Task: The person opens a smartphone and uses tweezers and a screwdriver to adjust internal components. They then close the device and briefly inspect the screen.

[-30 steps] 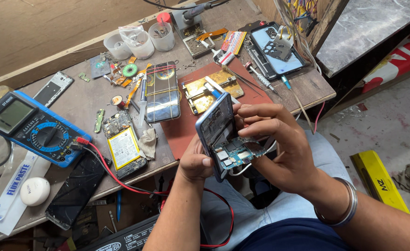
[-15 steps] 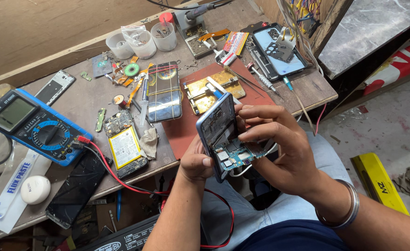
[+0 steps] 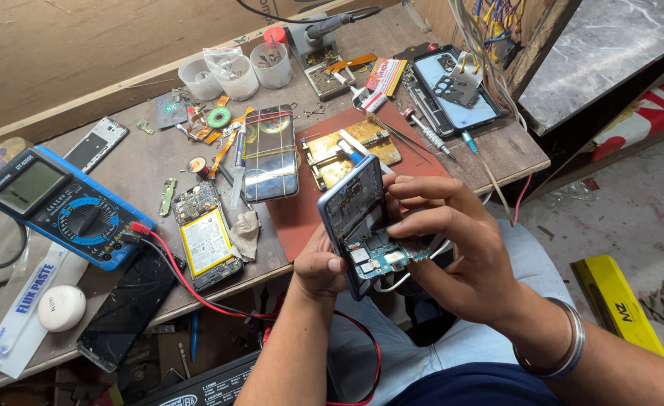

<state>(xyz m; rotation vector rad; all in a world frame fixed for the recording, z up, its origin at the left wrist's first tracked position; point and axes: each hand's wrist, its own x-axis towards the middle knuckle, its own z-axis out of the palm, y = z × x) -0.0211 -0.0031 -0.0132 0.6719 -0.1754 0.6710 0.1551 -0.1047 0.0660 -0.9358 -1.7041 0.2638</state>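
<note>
An opened phone (image 3: 353, 218) with a blue-grey frame is held on edge over my lap, its circuit boards showing at the lower end. My left hand (image 3: 318, 265) grips the phone's lower left edge with the thumb against the frame. My right hand (image 3: 452, 252) wraps the other side, fingers curled over the inner face and the small blue board (image 3: 381, 259). A metal bangle (image 3: 565, 344) sits on my right wrist.
The workbench (image 3: 144, 162) holds a blue multimeter (image 3: 57, 207) with red and black leads (image 3: 189, 289), another open phone with a yellow battery (image 3: 206, 239), a phone banded with rubber bands (image 3: 270, 153), a dark red mat (image 3: 302, 207), plastic cups (image 3: 230, 71), a soldering iron (image 3: 332, 22) and a black screen (image 3: 125, 304).
Both hands keep their grip on the phone. My right fingers have shifted slightly over the board; the phone stays at almost the same tilt.
</note>
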